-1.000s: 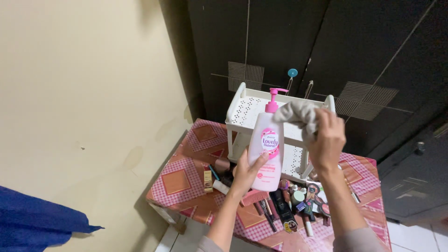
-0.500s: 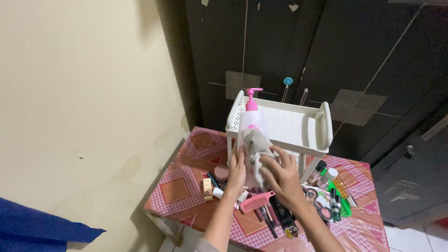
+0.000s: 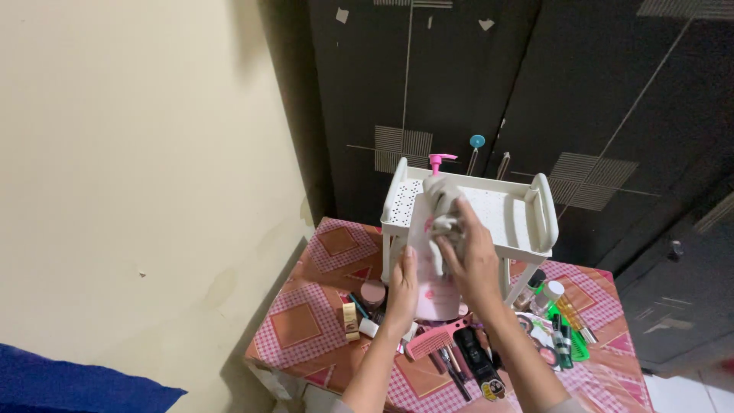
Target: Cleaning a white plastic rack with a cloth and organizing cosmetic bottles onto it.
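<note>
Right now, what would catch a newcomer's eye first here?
The pink pump bottle, held up mid-frame by the left hand while the right hand presses a grey cloth against it. Behind stands a white perforated rack; below, a checked tablecloth is strewn with cosmetics, including a pink comb.

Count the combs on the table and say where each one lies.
2. A pink comb lies on the checked cloth just below the pump bottle that the hands grip. A green comb lies at the right among small bottles. Others may be hidden by the arms.
</note>
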